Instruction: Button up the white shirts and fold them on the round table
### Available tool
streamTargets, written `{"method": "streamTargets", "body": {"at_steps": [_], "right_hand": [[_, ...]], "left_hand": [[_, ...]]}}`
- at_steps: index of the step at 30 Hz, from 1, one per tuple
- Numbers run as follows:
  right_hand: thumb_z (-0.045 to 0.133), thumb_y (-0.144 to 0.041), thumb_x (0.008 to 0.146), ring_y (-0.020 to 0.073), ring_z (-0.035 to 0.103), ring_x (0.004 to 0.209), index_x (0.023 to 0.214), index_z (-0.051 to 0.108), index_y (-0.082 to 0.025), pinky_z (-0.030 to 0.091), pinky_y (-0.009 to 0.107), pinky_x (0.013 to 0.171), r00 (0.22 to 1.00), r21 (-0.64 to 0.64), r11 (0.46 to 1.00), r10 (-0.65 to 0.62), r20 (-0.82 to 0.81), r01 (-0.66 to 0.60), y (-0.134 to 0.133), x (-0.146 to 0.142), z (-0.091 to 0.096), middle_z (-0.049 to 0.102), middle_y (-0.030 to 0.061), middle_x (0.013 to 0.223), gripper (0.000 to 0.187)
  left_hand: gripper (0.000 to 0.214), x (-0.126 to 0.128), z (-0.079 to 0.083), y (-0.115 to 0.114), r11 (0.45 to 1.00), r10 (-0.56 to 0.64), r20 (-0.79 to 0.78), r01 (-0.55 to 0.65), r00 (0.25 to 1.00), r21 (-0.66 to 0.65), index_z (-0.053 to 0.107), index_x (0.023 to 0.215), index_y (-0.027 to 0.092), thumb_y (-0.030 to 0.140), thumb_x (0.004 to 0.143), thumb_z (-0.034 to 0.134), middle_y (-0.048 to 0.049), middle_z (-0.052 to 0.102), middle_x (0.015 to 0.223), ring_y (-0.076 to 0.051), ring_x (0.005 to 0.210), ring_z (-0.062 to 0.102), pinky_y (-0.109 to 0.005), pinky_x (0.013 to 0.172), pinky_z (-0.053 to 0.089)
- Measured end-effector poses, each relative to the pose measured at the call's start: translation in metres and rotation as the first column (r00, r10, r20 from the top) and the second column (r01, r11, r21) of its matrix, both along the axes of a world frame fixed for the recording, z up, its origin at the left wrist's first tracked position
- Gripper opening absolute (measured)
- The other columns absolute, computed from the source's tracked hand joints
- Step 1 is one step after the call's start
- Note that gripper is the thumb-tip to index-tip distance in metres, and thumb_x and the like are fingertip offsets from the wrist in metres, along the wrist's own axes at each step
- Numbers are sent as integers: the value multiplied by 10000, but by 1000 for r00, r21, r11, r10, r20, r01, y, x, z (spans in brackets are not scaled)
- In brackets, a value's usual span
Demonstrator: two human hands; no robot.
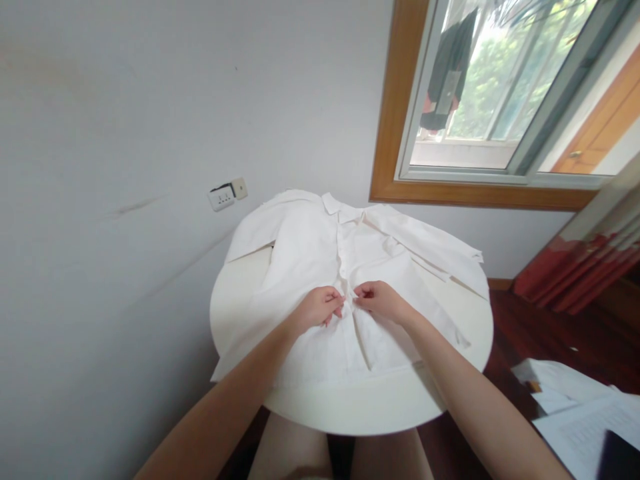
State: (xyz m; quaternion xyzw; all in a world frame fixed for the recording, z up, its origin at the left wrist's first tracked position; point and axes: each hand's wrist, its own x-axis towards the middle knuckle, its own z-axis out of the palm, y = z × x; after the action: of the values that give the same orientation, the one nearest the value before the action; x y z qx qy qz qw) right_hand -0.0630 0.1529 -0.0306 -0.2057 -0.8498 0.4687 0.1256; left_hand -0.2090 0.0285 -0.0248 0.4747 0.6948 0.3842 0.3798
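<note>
left hand (pixel 320 308) pinching one front edge of the white shirt (pixel 306 260), right hand (pixel 381 300) pinching the other, both equally near! the placket (pixel 341 250) runs straight away between them, collar (pixel 332 204) farthest, everything spread on the round table (pixel 350 413).

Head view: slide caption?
Left hand and right hand at the placket of a white collared shirt on a white table.
</note>
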Motion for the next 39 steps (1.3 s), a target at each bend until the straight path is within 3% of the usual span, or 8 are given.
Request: {"method": "streamTargets", "body": {"at_steps": [4, 10, 20, 34, 36, 39], "right_hand": [[535, -241, 705, 85, 452, 549, 736, 605, -154, 326, 179, 521, 999, 95, 996, -1, 33, -2, -5, -4, -1, 516, -42, 599, 116], [538, -254, 739, 113, 513, 636, 813, 666, -149, 375, 193, 606, 995, 221, 970, -98, -8, 98, -10, -3, 10, 598, 1, 687, 181], [518, -188, 739, 128, 514, 643, 747, 696, -161, 362, 211, 627, 999, 346, 938, -38, 29, 26, -20, -5, 9, 609, 11, 662, 180], [506, -248, 774, 97, 469, 590, 765, 712, -132, 325, 195, 569, 1000, 227, 974, -9, -9, 11, -15, -6, 4, 589, -9, 624, 237], [508, -262, 782, 95, 470, 585, 818, 715, -135, 339, 197, 567, 1000, 117, 993, 25, -13, -24, -14, -5, 4, 599, -8, 643, 245], [516, -306, 801, 93, 491, 593, 895, 705, -141, 389, 201, 588, 995, -188, 977, 93, -42, -99, -11, -2, 4, 612, 6, 677, 268]], "left_hand": [[269, 1, 1, 0, 1000, 6, 31, -6, 999, -15, 486, 782, 164, 430, 795, 449, 42, 554, 608, -31, 355, 372, -164, 356, 264], [284, -1, -6, 2, 1000, -17, -67, 19, 998, 20, 487, 757, 172, 446, 806, 431, 58, 489, 565, -50, 409, 385, -180, 412, 296], [253, -6, -16, 5, 999, -21, -86, 25, 996, 41, 466, 745, 186, 415, 824, 395, 67, 438, 542, -67, 433, 381, -189, 420, 289], [279, -7, -17, 6, 997, -22, -124, 32, 992, 76, 483, 715, 180, 424, 819, 398, 54, 433, 543, -83, 475, 399, -205, 463, 300], [283, -7, -19, 6, 997, -14, -105, 22, 994, 75, 484, 720, 180, 430, 818, 395, 55, 431, 539, -81, 461, 394, -206, 449, 293], [291, -8, -21, 6, 998, -14, -62, 17, 998, 60, 484, 733, 182, 448, 814, 401, 60, 425, 536, -77, 440, 382, -205, 422, 283]]}}
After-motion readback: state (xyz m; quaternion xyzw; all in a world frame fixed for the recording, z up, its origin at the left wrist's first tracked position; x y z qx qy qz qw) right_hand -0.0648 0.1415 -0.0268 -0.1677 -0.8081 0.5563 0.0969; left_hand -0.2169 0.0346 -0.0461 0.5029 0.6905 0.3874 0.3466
